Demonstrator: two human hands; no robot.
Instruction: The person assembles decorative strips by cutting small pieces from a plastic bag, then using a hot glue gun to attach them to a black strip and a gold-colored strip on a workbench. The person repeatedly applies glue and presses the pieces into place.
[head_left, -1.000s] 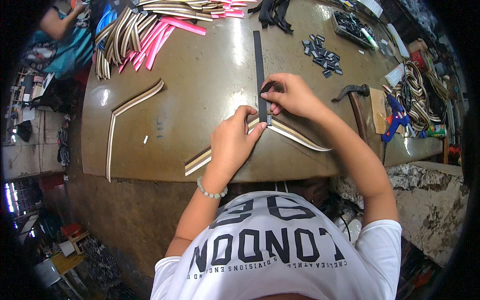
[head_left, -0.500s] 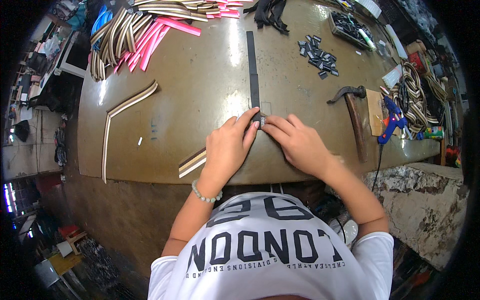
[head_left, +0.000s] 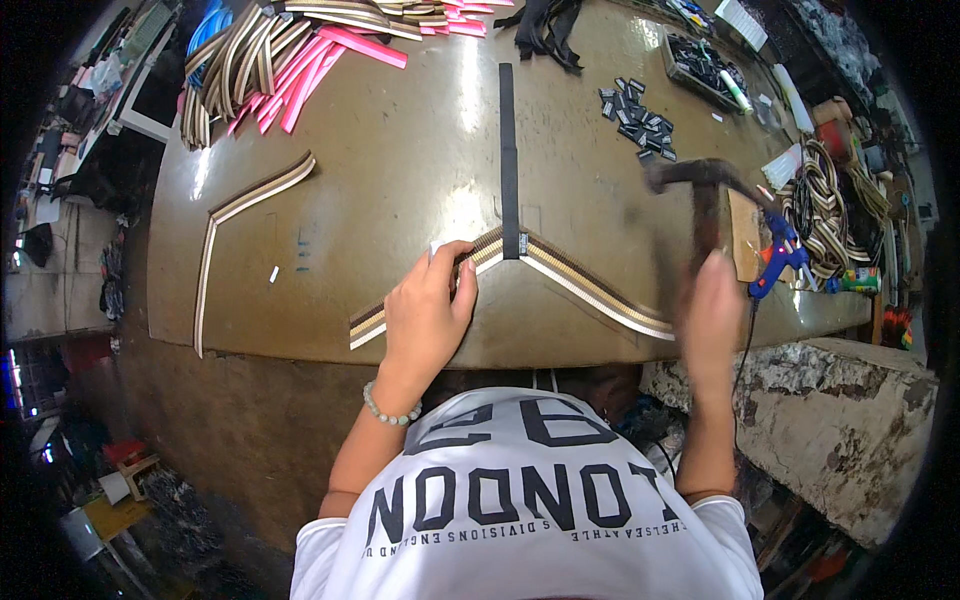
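A striped strap (head_left: 590, 285) of brown, tan and white lies bent into a peak near the table's front edge. At the peak, a black strip (head_left: 508, 150) runs away from me, its near end lying over the strap. A small dark tag (head_left: 523, 244) sits just right of that end. My left hand (head_left: 425, 300) is on the strap's left arm, fingers bent over it and thumb at the near side; a whitish bit shows by the fingertips. My right hand (head_left: 712, 310), smeared by motion, is closed round the handle of a hammer (head_left: 705, 225), raised right of the strap.
Another striped strap (head_left: 207, 270) lies at the left. Striped and pink straps (head_left: 310, 85) are heaped at the far left. Several black tags (head_left: 637, 120) lie scattered at the far right, near a tray (head_left: 705, 65). A blue glue gun (head_left: 775, 255) rests at the right edge.
My right hand has left the tag, moved right and taken up the hammer. My left hand has slid left and nearer, off the black strip, uncovering the strap's peak.
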